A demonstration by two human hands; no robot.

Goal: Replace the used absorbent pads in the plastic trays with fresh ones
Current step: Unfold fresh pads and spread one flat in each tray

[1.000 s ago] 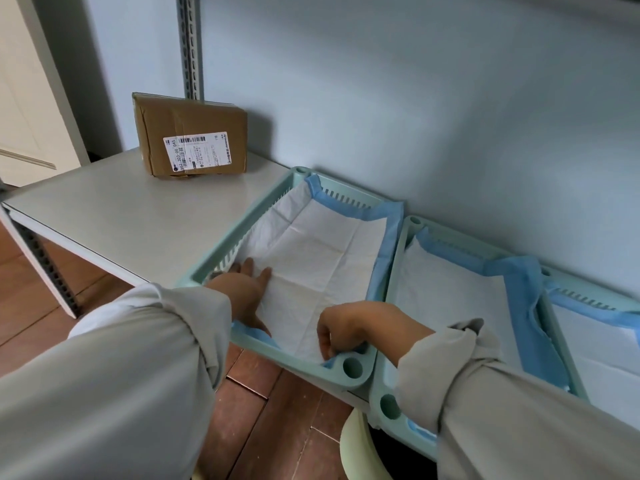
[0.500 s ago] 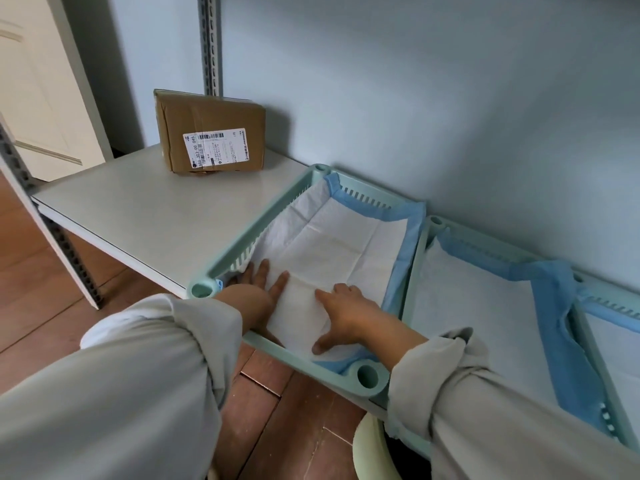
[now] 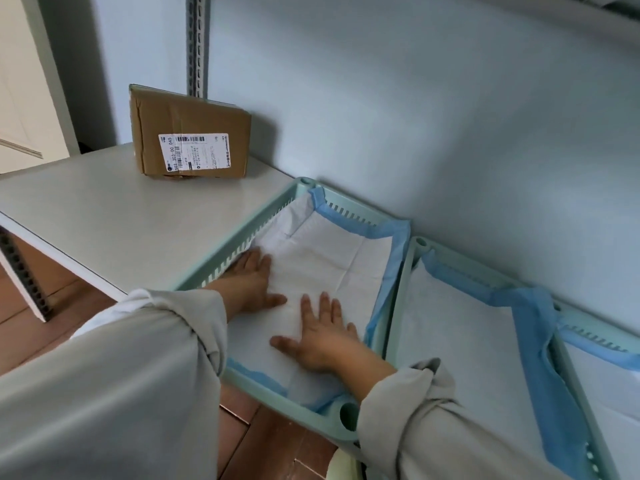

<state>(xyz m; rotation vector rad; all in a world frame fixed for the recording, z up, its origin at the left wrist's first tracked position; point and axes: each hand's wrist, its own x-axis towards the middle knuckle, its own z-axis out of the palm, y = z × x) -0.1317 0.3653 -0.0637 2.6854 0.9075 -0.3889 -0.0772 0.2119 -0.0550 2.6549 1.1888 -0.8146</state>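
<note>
A pale green plastic tray (image 3: pixel 266 213) sits on the shelf, lined with a white absorbent pad (image 3: pixel 332 254) that has blue edges. My left hand (image 3: pixel 251 284) lies flat on the pad near the tray's left wall, fingers straight. My right hand (image 3: pixel 320 336) presses flat on the pad nearer the front, fingers spread. To the right a second green tray (image 3: pixel 414 258) holds another white, blue-edged pad (image 3: pixel 457 341). A third tray (image 3: pixel 595 336) with a pad shows at the far right edge.
A taped brown cardboard box (image 3: pixel 188 131) with a shipping label stands at the back of the white shelf (image 3: pixel 104 216), against the pale blue wall. A slotted metal upright (image 3: pixel 197 43) rises behind it. Brown floor tiles (image 3: pixel 270 441) lie below the shelf's front edge.
My right hand left the tray's front corner, opened, and moved onto the pad. My left hand slid further along the pad, flat. Both hands now press the pad down.
</note>
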